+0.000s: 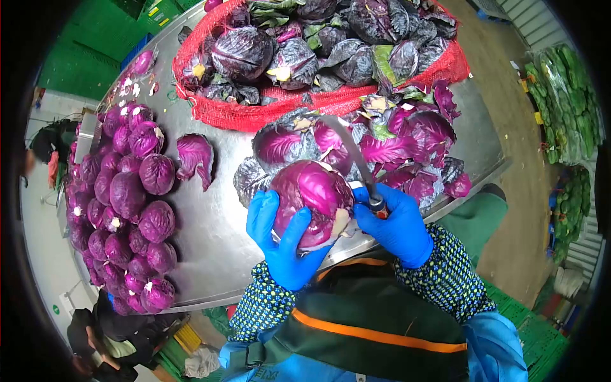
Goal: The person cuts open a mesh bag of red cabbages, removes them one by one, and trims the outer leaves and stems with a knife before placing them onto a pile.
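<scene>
A large red cabbage (312, 194) is held up over the front edge of the metal table (213, 235). My left hand (283, 239), in a blue glove, cups it from the left and below. In my right hand (394, 223), also gloved in blue, is the handle of a knife (354, 149); its curved blade points up and away. The right thumb is close to the cabbage's right side, near a pale cut patch. Just beyond lie loose purple outer leaves (407, 143), and one separate leaf (195, 158) lies on the table to the left.
A red mesh sack (223, 114) full of untrimmed cabbages spans the table's far side. Peeled cabbages (127, 194) are piled along the left. People (111, 331) are at lower left. Green produce in wrap (563, 105) and green crates (531, 328) stand at the right.
</scene>
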`<state>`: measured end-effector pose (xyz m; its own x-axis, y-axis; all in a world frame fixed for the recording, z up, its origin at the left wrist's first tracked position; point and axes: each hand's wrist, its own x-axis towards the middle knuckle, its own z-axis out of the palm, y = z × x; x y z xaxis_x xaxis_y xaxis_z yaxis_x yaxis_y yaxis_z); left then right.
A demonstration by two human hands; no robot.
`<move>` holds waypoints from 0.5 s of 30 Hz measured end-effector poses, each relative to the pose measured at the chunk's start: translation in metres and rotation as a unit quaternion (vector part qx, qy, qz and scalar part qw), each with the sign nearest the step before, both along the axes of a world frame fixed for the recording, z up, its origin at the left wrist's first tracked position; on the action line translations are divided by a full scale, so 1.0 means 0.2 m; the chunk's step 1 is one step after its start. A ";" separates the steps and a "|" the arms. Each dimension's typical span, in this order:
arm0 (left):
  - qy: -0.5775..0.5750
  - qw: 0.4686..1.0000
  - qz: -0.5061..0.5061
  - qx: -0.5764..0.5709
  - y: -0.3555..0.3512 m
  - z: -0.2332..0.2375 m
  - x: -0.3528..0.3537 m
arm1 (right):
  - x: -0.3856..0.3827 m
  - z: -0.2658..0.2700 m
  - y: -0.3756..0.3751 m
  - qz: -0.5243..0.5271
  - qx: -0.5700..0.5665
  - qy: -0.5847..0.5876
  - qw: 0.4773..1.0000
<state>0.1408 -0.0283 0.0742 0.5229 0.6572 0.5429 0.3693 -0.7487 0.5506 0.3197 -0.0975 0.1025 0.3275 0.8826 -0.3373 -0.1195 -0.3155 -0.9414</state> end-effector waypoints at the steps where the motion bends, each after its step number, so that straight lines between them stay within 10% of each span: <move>1: -0.005 1.000 0.007 -0.018 -0.01 0.00 0.00 | 0.00 -0.02 -0.01 -0.005 0.001 -0.045 0.999; 6: -0.091 0.948 0.006 -0.305 -0.03 0.01 -0.03 | 0.10 -0.07 0.02 -0.119 -0.027 0.061 0.991; 11: -0.339 0.585 -0.011 -0.736 -0.07 -0.02 -0.09 | 0.21 -0.21 0.04 -0.131 -0.077 0.161 0.975; 15: -0.288 0.659 -0.086 -0.690 -0.02 -0.04 -0.08 | 0.14 -0.04 0.04 -0.121 -0.106 0.449 0.879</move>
